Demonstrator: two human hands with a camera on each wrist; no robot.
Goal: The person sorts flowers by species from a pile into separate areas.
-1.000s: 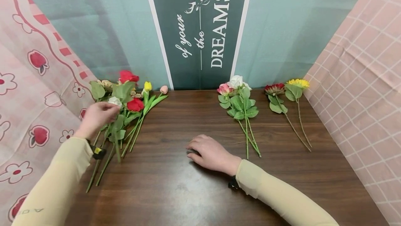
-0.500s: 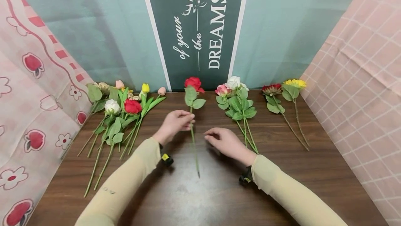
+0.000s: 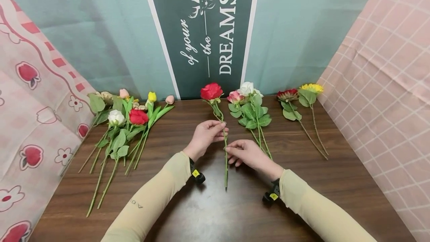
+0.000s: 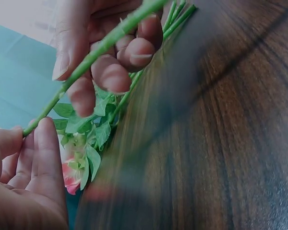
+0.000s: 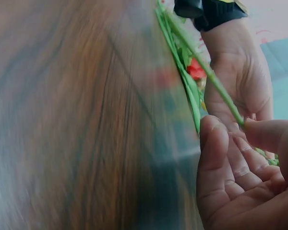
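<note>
Between the fingertips of both hands runs one thin green stem — that of a red rose (image 3: pixel 211 91). The left hand (image 3: pixel 205 137) pinches the stem between thumb and forefinger, the other fingers loosely curled beside it; the right hand (image 3: pixel 246 154) has its curled fingertips on the stem a little lower down, thumb and forefinger closing on it in the wrist views. The bloom points away from the fingers toward the backdrop, and the cut end lies past them toward the person, low over the table (image 3: pixel 336 182).

The rose looks light and the stem springy rather than stiff, so it should flex if held only at the tip; a hold at mid-stem, below the leaves, seems safest — the petals would crush easily.

Just right of the right hand lies a pink and white bunch (image 3: pixel 248 104), and farther right a dark red flower (image 3: pixel 287 94) and a yellow flower (image 3: pixel 311 87). Well to the left of the left hand lies a mixed pile of flowers (image 3: pixel 127 122).
</note>
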